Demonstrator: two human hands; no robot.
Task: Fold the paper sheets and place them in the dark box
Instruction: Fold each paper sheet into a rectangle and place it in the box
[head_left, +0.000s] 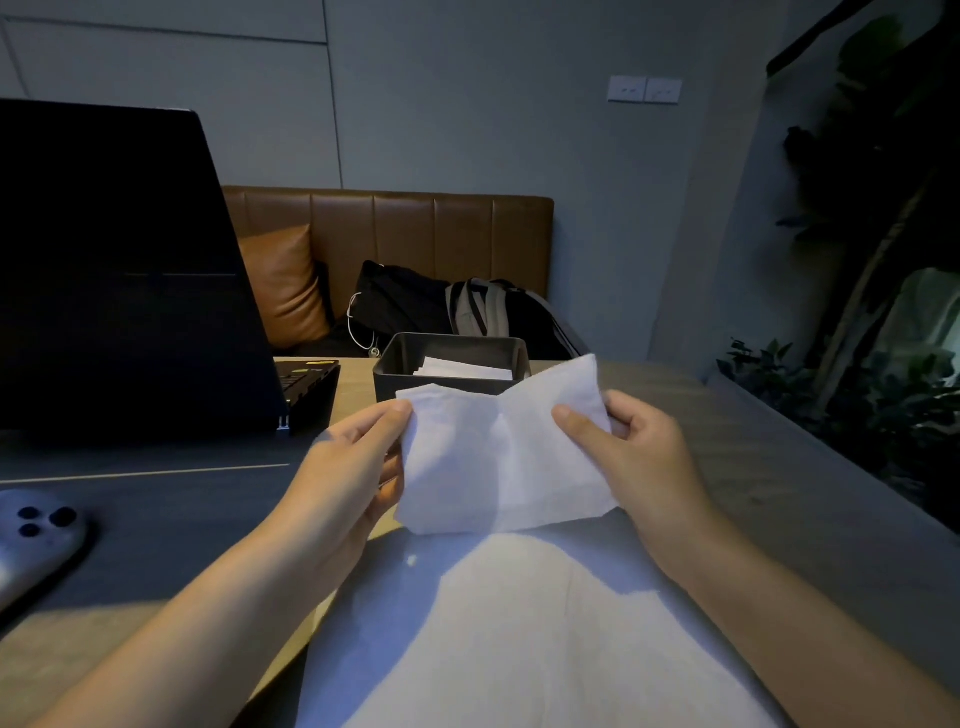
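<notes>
Both hands pinch one soft white paper sheet (498, 457) above the bench (727, 467).

The left hand (358, 467) and right hand (634, 447) hold its side edges; it hides the dark box (447, 364) front, where folded sheets (462, 370) partly show.

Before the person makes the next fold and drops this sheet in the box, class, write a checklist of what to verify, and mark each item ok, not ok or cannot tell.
1. Left hand pinches the paper sheet at its left edge: ok.
2. Right hand pinches the right edge: ok.
3. Sheet folded flat and ready to drop: not ok; it is held up, bent along a centre crease.
4. Dark box open at the top, straight beyond the sheet: ok.
5. Room left in the box: cannot tell; folded white sheets already lie inside.
6. More paper waiting: ok; a large white sheet lies under the forearms.
</notes>
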